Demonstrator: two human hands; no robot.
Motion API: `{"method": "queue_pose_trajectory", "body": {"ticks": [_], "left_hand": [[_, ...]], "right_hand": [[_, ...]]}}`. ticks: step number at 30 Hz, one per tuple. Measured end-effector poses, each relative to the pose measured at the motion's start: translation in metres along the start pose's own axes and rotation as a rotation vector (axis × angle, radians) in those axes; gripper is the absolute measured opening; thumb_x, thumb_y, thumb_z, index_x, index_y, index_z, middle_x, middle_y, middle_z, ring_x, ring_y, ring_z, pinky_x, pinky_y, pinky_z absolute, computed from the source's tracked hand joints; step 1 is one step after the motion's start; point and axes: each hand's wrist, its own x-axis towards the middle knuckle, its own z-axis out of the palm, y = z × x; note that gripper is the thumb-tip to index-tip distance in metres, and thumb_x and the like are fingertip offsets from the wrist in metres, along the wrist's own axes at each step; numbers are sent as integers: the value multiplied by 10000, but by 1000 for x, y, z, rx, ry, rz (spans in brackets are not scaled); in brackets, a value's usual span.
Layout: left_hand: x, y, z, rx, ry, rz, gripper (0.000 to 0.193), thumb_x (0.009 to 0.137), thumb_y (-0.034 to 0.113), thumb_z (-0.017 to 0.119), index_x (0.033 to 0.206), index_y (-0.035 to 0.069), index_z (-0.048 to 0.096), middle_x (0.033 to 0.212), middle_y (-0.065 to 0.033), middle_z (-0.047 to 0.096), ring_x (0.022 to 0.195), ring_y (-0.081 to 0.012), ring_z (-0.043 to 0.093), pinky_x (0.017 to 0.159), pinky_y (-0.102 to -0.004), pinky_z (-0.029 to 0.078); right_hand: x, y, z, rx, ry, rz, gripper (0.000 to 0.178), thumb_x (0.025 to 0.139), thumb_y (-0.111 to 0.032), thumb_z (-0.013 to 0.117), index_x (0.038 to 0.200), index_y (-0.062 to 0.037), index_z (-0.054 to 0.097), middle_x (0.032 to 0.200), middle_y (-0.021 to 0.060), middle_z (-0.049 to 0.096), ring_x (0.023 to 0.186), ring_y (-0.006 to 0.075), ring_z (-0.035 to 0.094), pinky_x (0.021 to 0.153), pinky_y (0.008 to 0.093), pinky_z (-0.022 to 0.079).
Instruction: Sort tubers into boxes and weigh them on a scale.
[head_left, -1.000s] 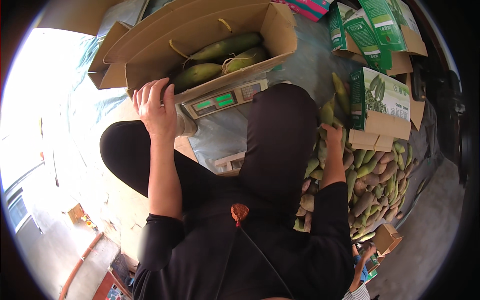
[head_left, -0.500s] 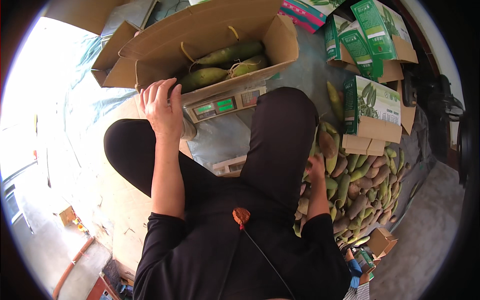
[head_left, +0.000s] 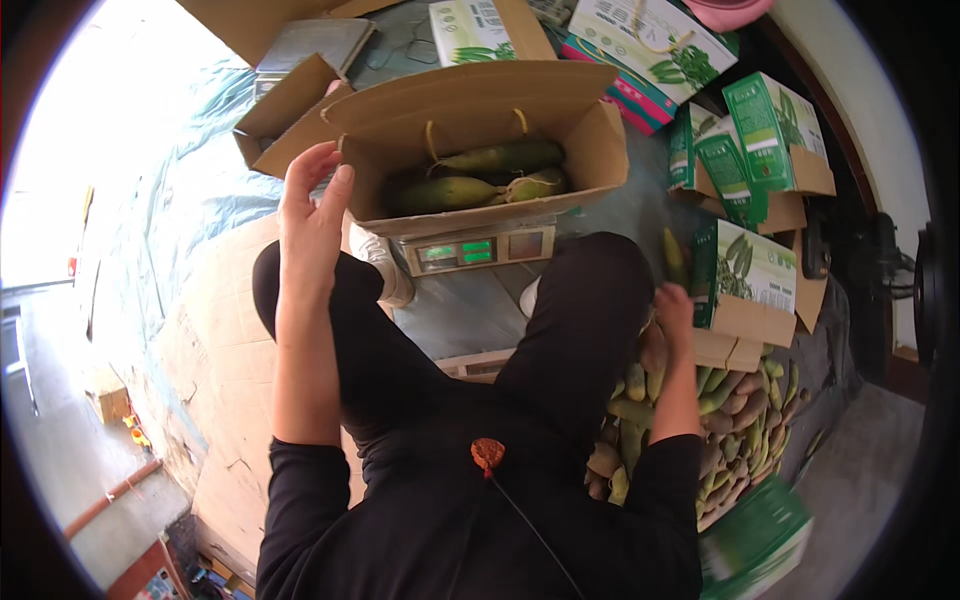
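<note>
An open brown cardboard box [head_left: 598, 150] stands on a digital scale [head_left: 470, 250] in front of my knees. Inside lie a few long green and yellow cobs [head_left: 490, 160]. My left hand [head_left: 310, 215] is raised beside the box's left corner with its fingers apart, and it holds nothing. My right hand [head_left: 672, 312] reaches down past my right knee to the top of a pile of the same cobs [head_left: 740, 420]. Its fingers are at the base of one green cob [head_left: 675, 258]. Whether they grip it is hidden.
Green-and-white printed cartons stand to the right [head_left: 745, 265] and at the back right [head_left: 760, 120]. Another green carton [head_left: 760, 540] lies at the lower right. Flattened cardboard [head_left: 230, 330] and a plastic sheet [head_left: 200, 180] cover the ground on the left. A white shoe [head_left: 385, 265] sits by the scale.
My left hand has risen from the scale's corner to the box's left edge. My right hand dipped into the pile, then came back up to the green cob.
</note>
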Motion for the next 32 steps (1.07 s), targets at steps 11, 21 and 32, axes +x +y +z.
{"method": "queue_pose_trajectory", "body": {"ticks": [11, 21, 32], "left_hand": [[88, -51, -30, 992, -542, -200, 590, 803, 549, 571, 819, -28, 688, 810, -175, 670, 810, -309, 644, 771, -397, 489], [114, -91, -22, 1061, -776, -227, 468, 833, 422, 551, 723, -13, 684, 651, -132, 654, 684, -251, 656, 747, -389, 509], [113, -116, -108, 906, -533, -401, 435, 801, 405, 622, 949, -1, 675, 951, -173, 662, 922, -320, 626, 805, -388, 493]], "right_hand": [[106, -276, -2, -400, -139, -325, 387, 794, -419, 632, 866, -39, 635, 757, 149, 623, 721, 306, 604, 662, 384, 455], [163, -269, 47, -616, -319, -516, 337, 794, -344, 596, 904, -33, 661, 892, 228, 622, 876, 393, 585, 753, 465, 454], [127, -402, 70, -662, -248, -649, 322, 787, -344, 576, 804, -32, 652, 822, 234, 615, 826, 394, 589, 709, 472, 451]]}}
